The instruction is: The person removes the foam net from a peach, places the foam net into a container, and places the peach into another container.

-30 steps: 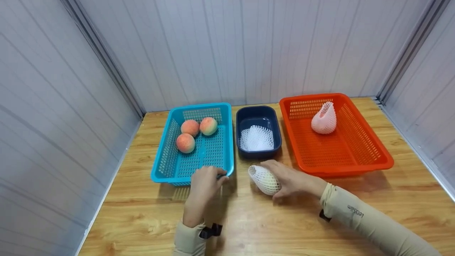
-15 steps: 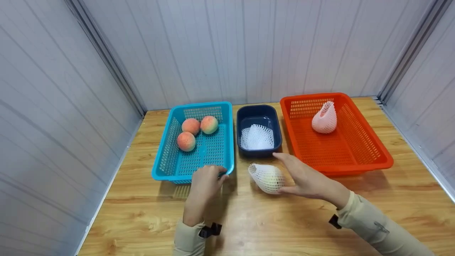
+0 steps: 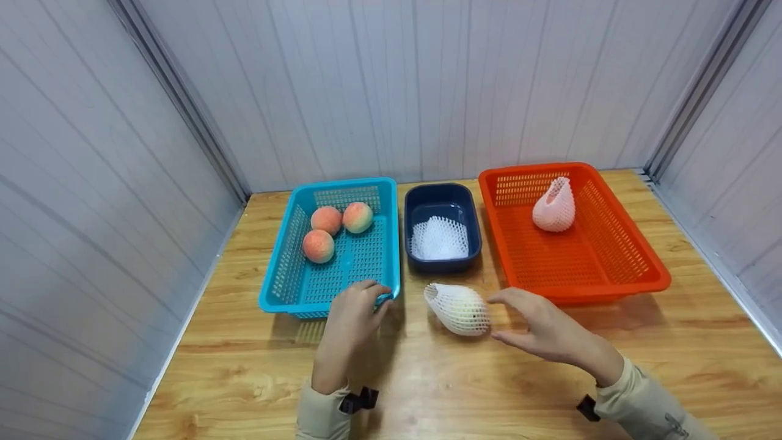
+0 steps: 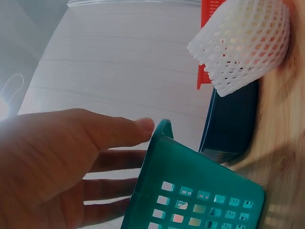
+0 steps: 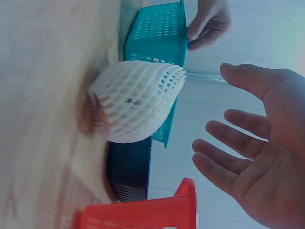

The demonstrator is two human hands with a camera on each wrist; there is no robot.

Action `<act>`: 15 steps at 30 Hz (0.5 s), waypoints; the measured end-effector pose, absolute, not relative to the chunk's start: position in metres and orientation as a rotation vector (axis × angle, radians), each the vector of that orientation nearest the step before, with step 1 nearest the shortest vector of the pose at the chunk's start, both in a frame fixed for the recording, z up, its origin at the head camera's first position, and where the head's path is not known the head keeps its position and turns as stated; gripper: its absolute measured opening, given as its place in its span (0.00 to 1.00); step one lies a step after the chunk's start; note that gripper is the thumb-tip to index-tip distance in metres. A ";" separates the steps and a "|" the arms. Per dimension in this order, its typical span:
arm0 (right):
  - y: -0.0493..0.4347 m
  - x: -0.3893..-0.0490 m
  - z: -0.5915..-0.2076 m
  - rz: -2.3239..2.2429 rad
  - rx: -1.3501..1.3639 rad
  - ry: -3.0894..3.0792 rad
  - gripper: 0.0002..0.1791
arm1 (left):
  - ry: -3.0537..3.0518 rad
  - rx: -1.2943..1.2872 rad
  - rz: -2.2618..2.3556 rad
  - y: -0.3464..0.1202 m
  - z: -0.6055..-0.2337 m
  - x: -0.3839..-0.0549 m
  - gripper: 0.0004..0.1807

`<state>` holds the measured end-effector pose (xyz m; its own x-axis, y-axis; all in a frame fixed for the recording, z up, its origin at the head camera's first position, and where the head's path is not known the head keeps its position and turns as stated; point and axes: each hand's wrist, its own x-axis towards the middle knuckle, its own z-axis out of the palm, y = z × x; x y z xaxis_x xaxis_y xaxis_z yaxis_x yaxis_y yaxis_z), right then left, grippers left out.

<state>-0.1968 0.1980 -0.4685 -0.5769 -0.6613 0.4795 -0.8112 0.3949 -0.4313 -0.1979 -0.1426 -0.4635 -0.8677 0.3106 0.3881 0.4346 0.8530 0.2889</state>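
Observation:
A fruit in a white foam net (image 3: 458,310) lies on the table in front of the small navy tub. Its pale yellowish surface shows through the mesh, and the net's loose end points left. Just right of it is my right hand (image 3: 550,327), fingers apart and holding nothing; the right wrist view shows a gap between the hand and the netted fruit (image 5: 136,102). My left hand (image 3: 354,311) grips the near right corner of the blue basket (image 3: 266,287) by its rim. Three bare peaches (image 3: 319,246) sit in that basket.
The navy tub (image 3: 415,264) between the baskets contains white foam nets (image 3: 440,238). On the right stands an orange basket (image 3: 586,290) with one fruit in a pinkish foam net (image 3: 553,211). Panelled walls (image 3: 379,85) enclose the table's back and sides.
My right hand has let go of the netted fruit and moved back to the right, its fingers spreading. The left hand stays on the basket corner.

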 end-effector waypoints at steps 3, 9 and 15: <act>0.198 -0.195 -0.476 0.981 1.295 -2.443 0.25 | -2.561 -0.627 -0.532 -0.142 -0.464 -0.197 0.06; 0.196 -0.195 -0.486 0.970 1.276 -2.500 0.20 | -2.447 -0.652 -0.542 -0.142 -0.468 -0.197 0.05; 0.191 -0.201 -0.485 0.977 1.242 -2.509 0.17 | -2.433 -0.597 -0.495 -0.144 -0.473 -0.197 0.04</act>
<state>-0.2009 0.1911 -0.4851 -0.6365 -0.6453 0.4225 -0.7610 0.4364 -0.4800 -0.1967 -0.1441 -0.4732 -0.7319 0.3005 0.6116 0.5157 0.8309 0.2090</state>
